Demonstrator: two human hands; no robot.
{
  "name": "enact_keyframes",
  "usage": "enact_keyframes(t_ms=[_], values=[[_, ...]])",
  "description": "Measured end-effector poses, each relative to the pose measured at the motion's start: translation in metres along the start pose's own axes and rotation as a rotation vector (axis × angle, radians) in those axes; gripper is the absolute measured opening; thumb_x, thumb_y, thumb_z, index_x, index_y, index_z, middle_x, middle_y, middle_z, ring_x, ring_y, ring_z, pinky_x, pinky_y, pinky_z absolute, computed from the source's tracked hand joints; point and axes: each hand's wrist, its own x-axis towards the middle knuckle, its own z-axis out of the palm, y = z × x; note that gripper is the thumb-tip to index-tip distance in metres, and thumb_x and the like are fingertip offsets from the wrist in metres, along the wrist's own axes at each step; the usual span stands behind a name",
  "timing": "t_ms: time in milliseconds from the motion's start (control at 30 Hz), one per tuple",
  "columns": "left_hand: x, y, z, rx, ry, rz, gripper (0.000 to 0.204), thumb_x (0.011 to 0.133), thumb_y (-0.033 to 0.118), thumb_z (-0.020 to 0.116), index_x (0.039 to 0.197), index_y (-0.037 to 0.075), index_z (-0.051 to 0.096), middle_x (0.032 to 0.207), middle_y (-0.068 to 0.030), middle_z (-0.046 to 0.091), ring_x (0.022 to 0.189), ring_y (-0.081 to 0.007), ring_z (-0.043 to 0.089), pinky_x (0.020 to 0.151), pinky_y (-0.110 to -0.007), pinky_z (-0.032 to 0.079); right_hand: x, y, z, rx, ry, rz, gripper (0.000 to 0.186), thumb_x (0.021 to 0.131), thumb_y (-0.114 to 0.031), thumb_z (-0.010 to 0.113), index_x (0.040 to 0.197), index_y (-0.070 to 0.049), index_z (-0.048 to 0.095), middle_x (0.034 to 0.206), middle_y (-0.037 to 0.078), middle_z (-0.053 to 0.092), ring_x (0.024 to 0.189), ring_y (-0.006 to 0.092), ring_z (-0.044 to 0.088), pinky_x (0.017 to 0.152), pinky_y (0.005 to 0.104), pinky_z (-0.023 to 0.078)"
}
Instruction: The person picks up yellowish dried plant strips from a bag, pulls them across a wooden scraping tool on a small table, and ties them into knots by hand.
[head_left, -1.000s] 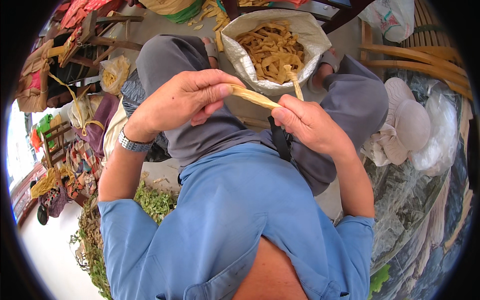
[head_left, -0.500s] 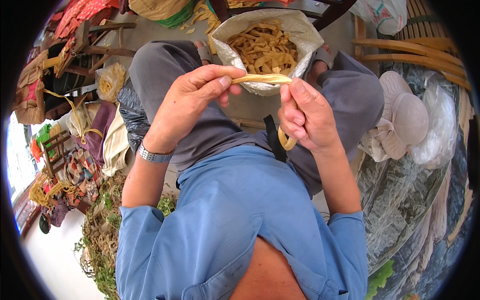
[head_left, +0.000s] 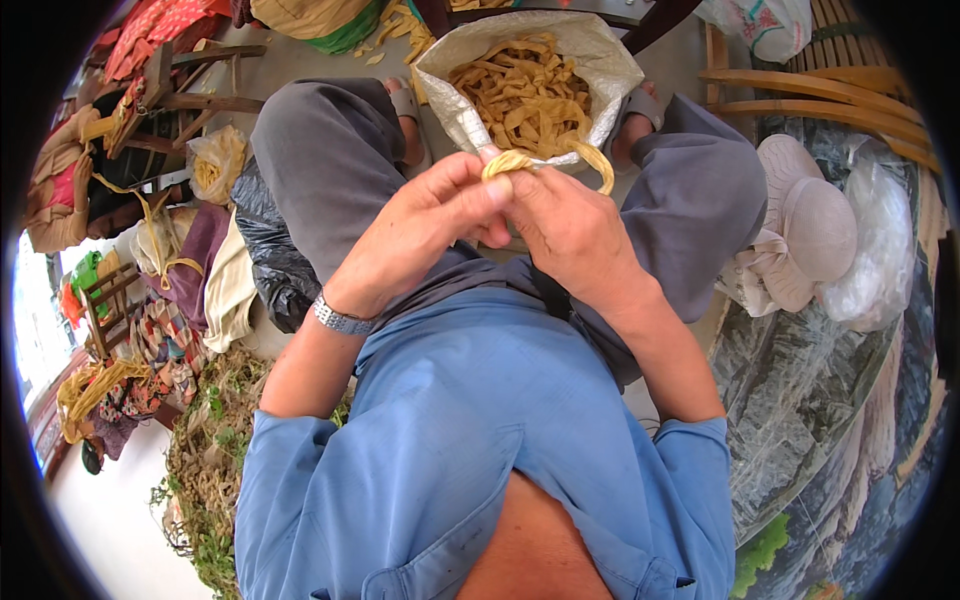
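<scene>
Both hands meet in front of my knees, fingertips together. Between them is a yellow strip of plant-like fibre, folded into a small bunch. My left hand pinches it between thumb and fingers. My right hand closes on it from the other side and hides part of it. From behind the right hand a loop of the strip curves up and over. Just beyond the hands stands an open white woven sack, with many flat tan strips inside.
A black plastic bag lies left of my leg, with a pile of dried plants nearer. At the right are a pale hat, clear plastic and a wooden slatted seat. Another person sits far left beside wooden chairs.
My hands came together and the stretched strip is now bunched between them. The right hand moved left and turned over; the strip's tail swung from below that hand to above it.
</scene>
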Motion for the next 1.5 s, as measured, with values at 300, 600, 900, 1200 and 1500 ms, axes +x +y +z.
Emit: enact_keyframes(t_ms=[300,600,900,1200,1500], values=[[0.002,0.012,0.0,0.15,-0.002,-0.005,0.021,0.107,0.023,0.049,0.112,0.004,0.056,0.089,-0.002,0.062,0.073,-0.0083,0.062,0.061,-0.022,0.052,-0.013,-0.009,0.014,0.142,0.227,0.143,0.032,0.088,-0.014,0.076,0.115,-0.002,0.063,0.085,0.01,0.066,0.072,0.0224,0.066,0.062,0.0324,0.053],[0.0,0.008,-0.007,-0.196,-0.191,-0.027,0.028,0.106,0.023,0.049,0.122,0.0,0.05,0.083,-0.0131,0.066,0.067,-0.0164,0.067,0.06,-0.027,0.056,0.002,-0.012,-0.006,1.232,-0.14,0.744,0.039,0.098,-0.014,0.064,0.13,0.0,0.047,0.083,0.003,0.068,0.062,0.0052,0.055,0.054,0.0203,0.042],[-0.001,-0.019,-0.011,-0.654,-0.397,0.052,0.043,0.106,0.022,0.048,0.141,-0.001,0.036,0.106,-0.025,0.067,0.083,-0.0291,0.072,0.074,-0.036,0.06,0.0,-0.009,0.008,1.524,-0.078,0.835,0.028,0.1,-0.017,0.063,0.119,-0.002,0.049,0.083,0.003,0.065,0.058,0.0019,0.05,0.048,0.0172,0.037],[0.002,-0.021,-0.007,-0.33,-0.169,0.11,0.025,0.1,0.011,0.061,0.12,0.002,0.05,0.089,-0.0152,0.07,0.065,-0.019,0.07,0.054,-0.026,0.056,-0.009,-0.005,0.004,1.499,-0.107,0.673,0.027,0.1,-0.018,0.06,0.118,-0.002,0.047,0.082,0.004,0.063,0.06,0.0047,0.053,0.051,0.0187,0.041],[0.006,-0.007,0.008,0.252,0.051,0.509,0.018,0.098,0.002,0.062,0.113,0.002,0.053,0.098,-0.0016,0.059,0.092,-0.0096,0.06,0.079,-0.025,0.051,-0.007,-0.003,-0.005,1.399,-0.131,0.673,0.032,0.094,-0.016,0.06,0.119,-0.002,0.045,0.079,0.007,0.064,0.066,0.0121,0.063,0.058,0.0242,0.049]])
